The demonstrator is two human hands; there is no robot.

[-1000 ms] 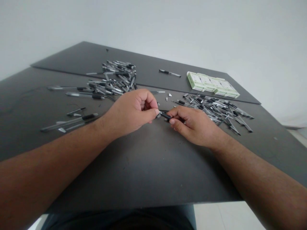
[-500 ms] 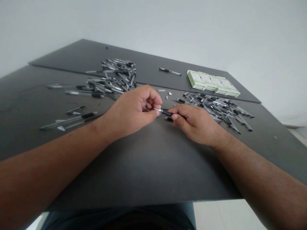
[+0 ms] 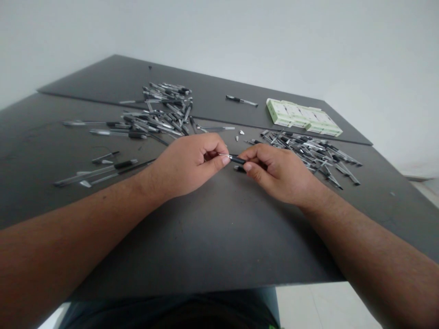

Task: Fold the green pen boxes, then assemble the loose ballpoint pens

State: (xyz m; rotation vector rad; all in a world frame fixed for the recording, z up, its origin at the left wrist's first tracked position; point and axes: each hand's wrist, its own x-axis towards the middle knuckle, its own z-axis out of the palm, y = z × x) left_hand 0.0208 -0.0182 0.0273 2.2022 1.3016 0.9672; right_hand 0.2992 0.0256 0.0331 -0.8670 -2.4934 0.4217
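A pen with a black grip is held level between my two hands, above the middle of the table. My left hand pinches its metallic tip end between thumb and forefinger. Around the black grip, the thumb and fingers of my right hand are closed; the rest of the barrel is hidden in that palm. Just below the held pen, a dark pen end shows by my right thumb. Two small silvery cone tips lie on the table beyond my hands.
A heap of clear and black pens lies at the back left, another heap at right. Several loose pens are beside my left forearm. Pale green boxes and a single pen lie on the dark table farther back.
My left fingers have drawn closer together around the pen's tip, and that hand sits slightly lower. My right hand keeps its grip. A clear pen beyond the left hand shows more.
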